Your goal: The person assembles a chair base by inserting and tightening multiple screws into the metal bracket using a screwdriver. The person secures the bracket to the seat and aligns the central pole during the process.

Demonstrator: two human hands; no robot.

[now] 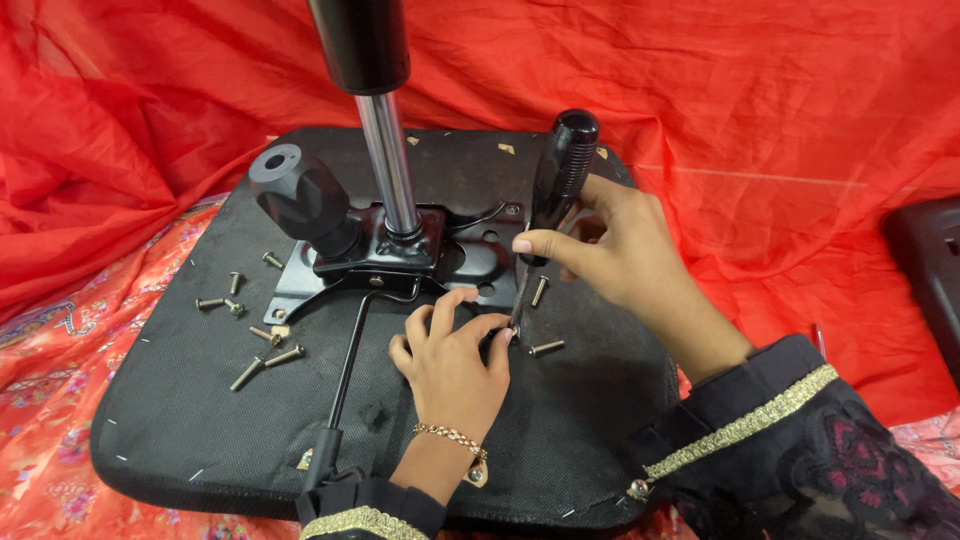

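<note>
Screwdriver with black ribbed plastic handle (562, 170) stands near-vertical over the upturned black fabric-covered chair seat base (200, 420), held in the right hand (625, 255). Right grip is closed around the lower handle, thumb across the front, fingers wrapped behind. Shaft runs down and slightly left to the tip, which meets the seat just right of the black metal mounting plate (400, 255).

Left hand (455, 365) rests on the seat fabric, near side of the plate, fingertips pinched at the screwdriver tip. Left grip is closed on something small there, probably a screw, too hidden to confirm. Gold chain bracelet (452, 437) on that wrist. Both sleeves are black with gold trim.

Mounting plate sits far-centre on the seat. Chrome gas-lift cylinder (392, 165) rises from it, topped by a black sleeve running out of frame. Black faceted plastic knob (298, 195) sticks out at the plate's left. Thin black lever rod (345, 380) runs from the plate toward the near edge.

Loose silver bolts (262, 345) lie scattered on the seat left of the plate. Two more bolts (546, 347) lie just right of the tip.

Seat lies on crumpled red fabric (750, 100). Another black object (930, 270) sits at the right edge, partly cropped.
</note>
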